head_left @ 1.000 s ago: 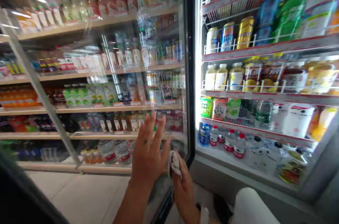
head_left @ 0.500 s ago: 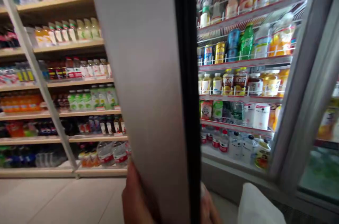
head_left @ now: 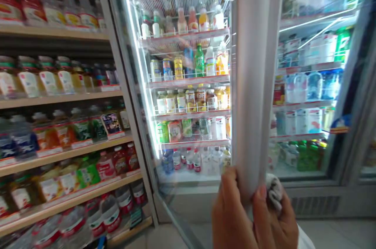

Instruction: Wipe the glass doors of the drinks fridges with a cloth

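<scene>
A glass cooler door stands ajar, its silvery frame edge upright in front of me. My left hand is closed around the left side of that frame, low down. On the frame's right side is my right hand, its thumb against the metal. A crumpled greyish-white cloth is bunched in the right hand's fingers, beside the door edge. Both hands sit close together, nearly touching. The fingertips on the far side of the frame are partly hidden.
Left of the door, wooden shelves hold rows of bottled drinks. Through the door glass, lit cooler shelves carry bottles and cans. A second cooler section is on the right. The door's lower edge runs above a tiled floor.
My view has turned, and the door edge now appears further right and narrower, with its glass facing me. Both hands have shifted right with it. The cloth has come into sight.
</scene>
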Tool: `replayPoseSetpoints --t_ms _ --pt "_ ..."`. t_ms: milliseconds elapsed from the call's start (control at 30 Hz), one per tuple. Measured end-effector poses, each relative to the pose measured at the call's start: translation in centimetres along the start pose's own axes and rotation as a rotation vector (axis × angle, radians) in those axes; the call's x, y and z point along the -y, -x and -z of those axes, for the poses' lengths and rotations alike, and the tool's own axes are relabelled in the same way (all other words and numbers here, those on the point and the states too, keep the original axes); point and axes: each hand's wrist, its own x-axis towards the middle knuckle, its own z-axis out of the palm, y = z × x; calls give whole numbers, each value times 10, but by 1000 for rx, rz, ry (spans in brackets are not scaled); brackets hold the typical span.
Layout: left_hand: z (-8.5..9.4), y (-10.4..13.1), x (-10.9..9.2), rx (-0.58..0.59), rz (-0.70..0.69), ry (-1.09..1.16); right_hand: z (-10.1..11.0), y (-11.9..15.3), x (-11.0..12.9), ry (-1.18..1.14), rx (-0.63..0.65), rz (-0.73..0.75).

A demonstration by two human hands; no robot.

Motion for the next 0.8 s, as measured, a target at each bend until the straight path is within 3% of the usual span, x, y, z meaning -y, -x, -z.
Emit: replayPoseSetpoints --t_ms 133,333,467,633,800 --pt "-48 -43 3 115 -148 -42 1 -37 -13 31 -153 73" --pt "-118 -110 13 256 -143 -205 -19 -71 -29 -44 -133 157" --pt "-162 -154 25 296 -149 -264 -13 -83 -40 38 -104 180" --pt "-203 -202 52 297 -147 -195 5 -87 -63 71 -68 150" --pt "-228 -237 79 296 -191 -137 -3 -108 -82 144 -26 203"
